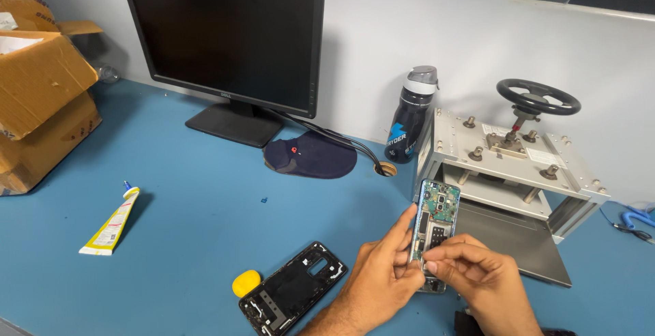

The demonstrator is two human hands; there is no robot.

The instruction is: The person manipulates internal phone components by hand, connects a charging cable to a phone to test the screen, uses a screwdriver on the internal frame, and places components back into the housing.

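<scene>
Opened phone (pixel 435 230), lower right of centre, held upright above counter (pixel 191 206); left hand (pixel 382 278) fingers pinching its edge, right hand (pixel 477 274) fingers pinching at exposed board. Probably light, stiff, fragile: best gripped by frame edges. Back cover (pixel 293 295) lower centre.

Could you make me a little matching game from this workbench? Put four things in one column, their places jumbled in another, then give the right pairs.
Things:
1. opened phone with green circuit board
2. yellow glue tube
3. black phone back frame
4. dark water bottle with grey lid

Places:
A. standing by the wall, beside the metal screw press
B. lying alone on the left of the blue table
C. held upright in both hands: left hand, right hand
D. flat on the table beside a small yellow oval piece

Pairs: 1-C, 2-B, 3-D, 4-A
</scene>
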